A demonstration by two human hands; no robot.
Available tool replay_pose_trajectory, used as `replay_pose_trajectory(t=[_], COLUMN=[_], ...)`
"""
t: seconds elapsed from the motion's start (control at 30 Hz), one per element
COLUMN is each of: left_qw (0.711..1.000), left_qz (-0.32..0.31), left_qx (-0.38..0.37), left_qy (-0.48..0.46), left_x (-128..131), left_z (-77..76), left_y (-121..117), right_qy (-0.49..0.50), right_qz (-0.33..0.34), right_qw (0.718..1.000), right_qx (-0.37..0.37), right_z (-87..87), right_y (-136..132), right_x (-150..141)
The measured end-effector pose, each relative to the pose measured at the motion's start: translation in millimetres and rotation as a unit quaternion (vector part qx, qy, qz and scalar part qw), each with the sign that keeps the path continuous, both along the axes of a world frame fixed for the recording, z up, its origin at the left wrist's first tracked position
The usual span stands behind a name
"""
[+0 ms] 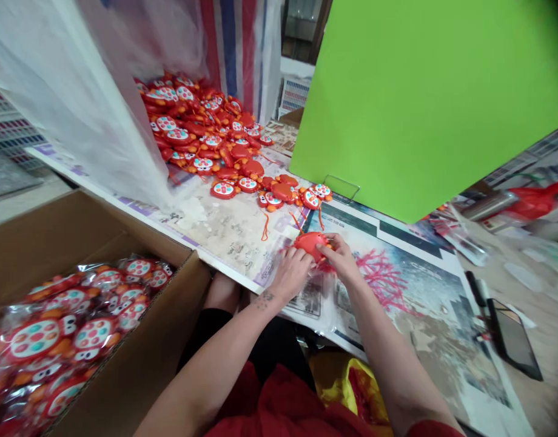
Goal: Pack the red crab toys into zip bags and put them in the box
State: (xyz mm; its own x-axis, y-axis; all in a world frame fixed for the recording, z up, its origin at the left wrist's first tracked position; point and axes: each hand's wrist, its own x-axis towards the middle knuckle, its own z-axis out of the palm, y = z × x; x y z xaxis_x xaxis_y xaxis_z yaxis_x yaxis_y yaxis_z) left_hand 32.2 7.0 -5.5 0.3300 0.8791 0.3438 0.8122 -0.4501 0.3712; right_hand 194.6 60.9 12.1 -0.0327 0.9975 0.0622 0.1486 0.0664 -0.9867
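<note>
A red crab-shaped plastic toy (310, 242) lies back side up between my two hands, an orange cord trailing from its far edge. My left hand (292, 272) grips its near left side with bent fingers. On the other side, my right hand (339, 256) pinches the toy's right edge, thumb on top. Something clear and shiny, perhaps a plastic bag, shows beneath the hands, but its shape is mostly hidden. Just beyond, several loose crab toys (283, 192) with white, dotted faces lie on the table.
A big heap of crab toys (206, 136) fills the back left, beside a white sheet. An open cardboard box (137, 364) at left holds bagged toys (42, 340). A green panel (415, 103) stands at the back right. A phone (515, 340) lies far right.
</note>
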Motion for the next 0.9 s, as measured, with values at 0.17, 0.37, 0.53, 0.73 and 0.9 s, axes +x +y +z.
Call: replay_pose_trajectory(t=[0.17,0.37,0.53,0.73,0.9], left_qw=[0.997,0.991,0.983,0.975,0.979], left_qz=[0.031,0.015,0.009,-0.018,-0.02], left_qx=[0.029,-0.016,-0.058,-0.119,-0.107], left_qy=[-0.061,-0.135,-0.176,-0.185,-0.172], left_x=[0.2,-1.3,-4.8,-15.5,-20.1], left_z=[3.5,4.8,4.9,19.0,37.2], left_y=[-1.6,3.9,7.6,6.8,2.6], right_qy=[-0.101,-0.338,-0.309,-0.256,-0.336], right_qz=[0.086,-0.013,0.03,0.017,-0.034], right_qw=[0.991,0.94,0.95,0.966,0.939], right_qx=[-0.023,0.053,0.028,0.019,0.065], right_z=[1.1,6.4,-7.3,-16.5,-9.5], right_y=[-7.7,-15.4,-27.2,-39.6,-49.6], right_x=[8.1,26.7,31.5,18.5,7.3])
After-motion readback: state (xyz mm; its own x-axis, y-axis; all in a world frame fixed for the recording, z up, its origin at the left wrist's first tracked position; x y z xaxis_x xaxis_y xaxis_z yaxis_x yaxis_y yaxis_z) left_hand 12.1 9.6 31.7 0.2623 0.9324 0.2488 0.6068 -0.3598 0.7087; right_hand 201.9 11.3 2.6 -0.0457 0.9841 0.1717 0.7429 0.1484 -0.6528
